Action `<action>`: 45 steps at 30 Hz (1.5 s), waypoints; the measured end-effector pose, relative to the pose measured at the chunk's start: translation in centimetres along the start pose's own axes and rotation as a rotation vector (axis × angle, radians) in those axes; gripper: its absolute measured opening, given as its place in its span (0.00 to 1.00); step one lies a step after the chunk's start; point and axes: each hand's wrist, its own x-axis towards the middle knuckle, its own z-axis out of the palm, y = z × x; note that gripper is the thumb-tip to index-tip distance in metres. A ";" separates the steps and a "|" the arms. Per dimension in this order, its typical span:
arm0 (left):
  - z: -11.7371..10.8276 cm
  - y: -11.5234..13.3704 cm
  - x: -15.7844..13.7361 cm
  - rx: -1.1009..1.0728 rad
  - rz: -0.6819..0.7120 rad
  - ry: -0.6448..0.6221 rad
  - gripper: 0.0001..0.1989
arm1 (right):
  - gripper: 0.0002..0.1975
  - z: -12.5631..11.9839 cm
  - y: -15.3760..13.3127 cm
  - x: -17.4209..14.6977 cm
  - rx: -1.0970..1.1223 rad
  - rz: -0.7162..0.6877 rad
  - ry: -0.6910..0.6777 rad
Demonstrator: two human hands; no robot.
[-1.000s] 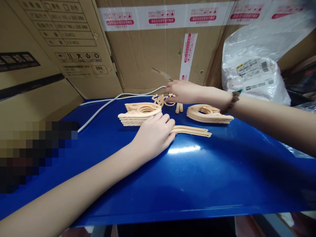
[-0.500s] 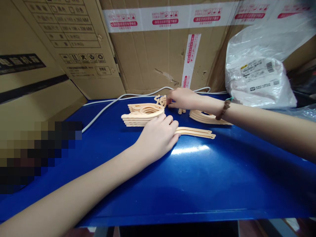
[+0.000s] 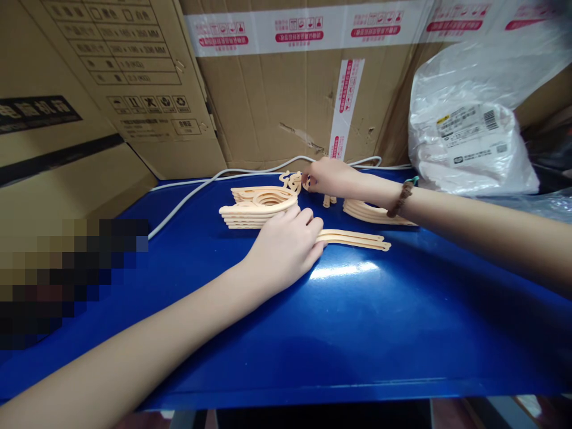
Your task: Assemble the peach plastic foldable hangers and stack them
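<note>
My left hand is closed around slim, curved beige plastic strips that look like hanger arms; their ends stick out to the right. Just behind it sits a stack of similar curved beige pieces, partly covered by my fingers. My right hand reaches to the back, its fingers bent down at small beige hooks. Whether a hook is between its fingertips is hard to make out. Under my right forearm lies another stack of curved beige pieces, with a few short beige pieces beside it.
Everything lies on a glossy blue table. A white cable runs along its back and left. Cardboard boxes stand behind and at the left. A clear plastic bag with a label sits at the back right.
My right hand has lifted slightly at the hooks, and more of them shows beneath its fingers. My left hand and the strips have stayed in place.
</note>
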 end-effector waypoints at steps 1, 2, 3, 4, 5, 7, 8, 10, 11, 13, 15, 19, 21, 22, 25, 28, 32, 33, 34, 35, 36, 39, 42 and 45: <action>0.0 0.0 0.0 0.000 -0.001 -0.002 0.13 | 0.14 0.1 0.2 0.3 0.027 0.012 0.001; 0.0 0.0 0.0 0.000 -0.001 -0.003 0.13 | 0.15 0.2 0.3 0.5 0.055 0.026 0.001; 0.0 0.0 0.0 0.002 -0.002 -0.002 0.13 | 0.16 0.3 0.5 0.8 0.082 0.041 0.002; 0.0 -0.1 0.0 0.004 -0.004 0.001 0.13 | 0.16 0.3 0.7 1.0 0.108 0.054 0.007; 0.0 -0.1 0.0 0.007 -0.005 0.003 0.12 | 0.16 0.2 0.8 1.2 0.133 0.065 0.015; 0.1 -0.1 0.0 0.010 -0.008 0.005 0.12 | 0.14 -0.3 1.0 1.2 0.174 0.078 0.042; 0.1 -0.1 0.0 0.012 -0.009 0.006 0.12 | 0.13 -0.7 1.2 1.1 0.189 0.083 0.059; 0.1 -0.1 0.0 0.013 -0.011 0.008 0.13 | 0.12 -1.6 1.4 0.4 0.233 0.084 0.107; 0.1 0.0 0.0 0.014 -0.014 0.009 0.13 | 0.11 -2.1 1.6 -0.1 0.265 0.081 0.142; 0.1 0.0 0.0 0.014 -0.023 0.006 0.13 | 0.09 -2.8 1.9 -1.6 0.430 0.033 0.259; 0.0 0.1 0.0 0.012 -0.032 -0.001 0.12 | 0.07 -3.4 2.0 -3.6 0.561 -0.035 0.318; 0.0 0.1 0.1 -0.002 -0.038 0.001 0.12 | 0.07 -3.6 1.2 -8.8 0.701 -0.139 0.336; 0.0 0.1 0.1 -0.011 -0.037 0.006 0.13 | 0.07 -3.3 0.5 -11.3 0.752 -0.136 0.298; 0.0 0.1 0.0 -0.016 -0.040 0.007 0.13 | 0.06 -3.0 0.1 -12.3 0.785 -0.129 0.249; -0.1 0.0 0.1 -0.045 -0.045 0.007 0.13 | 0.08 -2.2 -0.6 -14.6 0.894 -0.110 0.177; -0.1 -0.1 0.1 -0.086 -0.056 0.035 0.15 | 0.06 -1.7 -0.7 -15.5 0.817 -0.133 0.160; 0.0 -0.2 0.2 -0.200 -0.150 0.120 0.17 | 0.04 -1.5 -0.4 -15.8 0.565 -0.175 0.214; 0.1 -0.2 0.2 -0.231 -0.177 0.144 0.20 | 0.05 -1.5 -0.3 -15.8 0.508 -0.180 0.217; 0.1 -0.2 0.2 -0.250 -0.195 0.164 0.23 | 0.05 -1.4 -0.3 -15.8 0.458 -0.186 0.214; 0.1 -0.2 0.2 -0.255 -0.198 0.178 0.26 | 0.05 -1.3 -0.2 -15.9 0.412 -0.197 0.208; 0.1 -0.2 0.2 -0.245 -0.185 0.186 0.27 | 0.06 -1.3 -0.2 -15.9 0.368 -0.211 0.201; 0.2 -0.3 0.4 -0.151 -0.093 0.172 0.17 | 0.07 -1.1 0.0 -15.9 0.265 -0.256 0.202; 0.4 -0.4 0.4 -0.054 -0.039 0.166 0.12 | 0.07 -1.1 0.1 -15.9 0.245 -0.297 0.218; 0.5 -0.6 0.4 0.016 -0.016 0.211 0.12 | 0.06 -1.4 0.2 -15.8 0.225 -0.376 0.219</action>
